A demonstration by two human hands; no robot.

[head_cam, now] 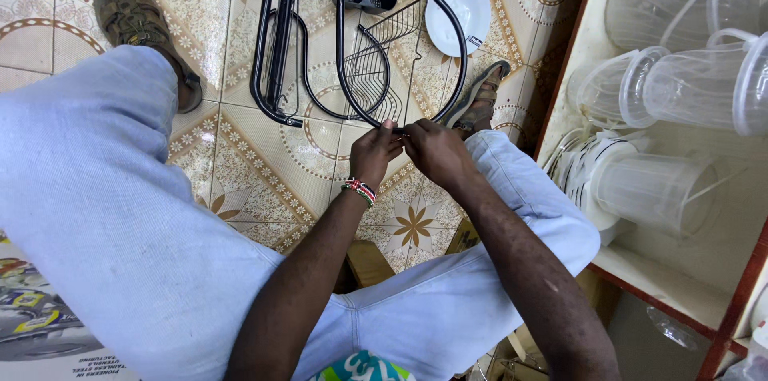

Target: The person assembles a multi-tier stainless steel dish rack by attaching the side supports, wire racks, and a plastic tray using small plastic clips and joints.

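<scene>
Now the left hand (373,154) and the right hand (434,151) both pinch the bent black rack tube (346,81) above the tiled floor (264,177)

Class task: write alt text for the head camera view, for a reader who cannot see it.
Seen from above, a seated person's left hand and right hand meet on the curved black metal frame of a wire rack lying on a patterned tile floor. A white plate lies beyond it, and clear plastic jugs fill a shelf at right.
</scene>
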